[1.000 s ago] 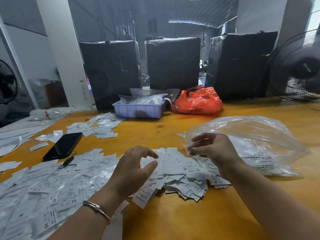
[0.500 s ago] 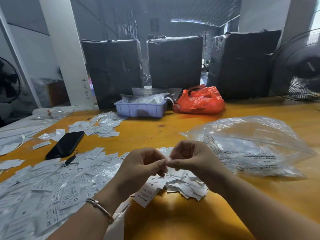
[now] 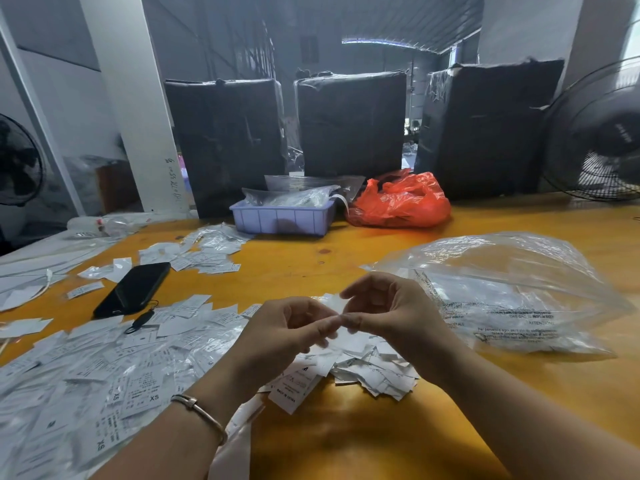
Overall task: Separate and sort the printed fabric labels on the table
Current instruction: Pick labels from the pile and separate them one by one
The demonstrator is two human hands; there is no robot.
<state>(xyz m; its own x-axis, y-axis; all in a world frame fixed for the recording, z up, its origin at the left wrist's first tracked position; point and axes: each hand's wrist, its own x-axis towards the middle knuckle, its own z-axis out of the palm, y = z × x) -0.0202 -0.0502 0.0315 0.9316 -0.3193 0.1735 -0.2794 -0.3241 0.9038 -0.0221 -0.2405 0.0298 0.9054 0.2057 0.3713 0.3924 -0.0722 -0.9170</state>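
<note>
My left hand (image 3: 280, 332) and right hand (image 3: 391, 313) meet above the bench (image 3: 346, 445), both pinching a small white label (image 3: 334, 303) over the loose pile (image 3: 367, 368). It looks thin, limp and light; I'd peel layers apart at the edges with my fingertips.

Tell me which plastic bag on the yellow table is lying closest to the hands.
The large clear plastic bag with printed warning text, just beyond the right hand. The orange plastic bag and the clear bags in the lavender plastic tray lie at the far edge.
</note>
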